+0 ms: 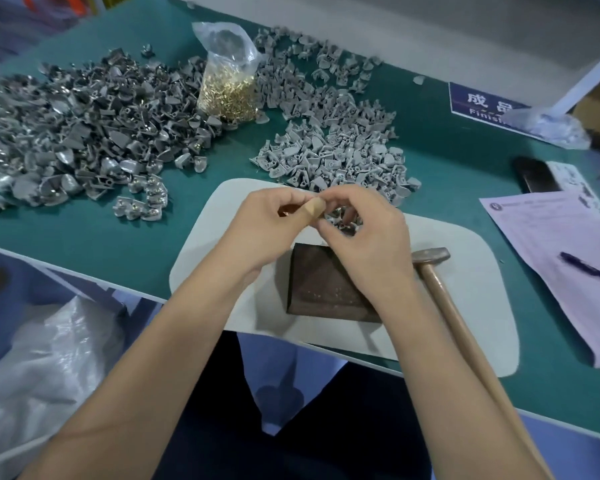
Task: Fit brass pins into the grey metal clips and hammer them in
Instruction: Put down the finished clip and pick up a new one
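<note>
Both hands are meeting fingertip to fingertip above the white mat (pixel 222 202). The left hand (pixel 274 220), fingers curled, is pinching something small, too hidden to name. The right hand (pixel 361 230) is curling around a few grey clips (pixel 342 218). Just below the grip are sitting the block (pixel 323 289) and the hammer (pixel 433 268); beyond it are lying the pins bag (pixel 227 88) and clip piles (pixel 329 150).

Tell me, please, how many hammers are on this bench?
1. The hammer lies on the white mat, right of the dark block, its handle running toward the person. Another could hide under the clip piles.
</note>
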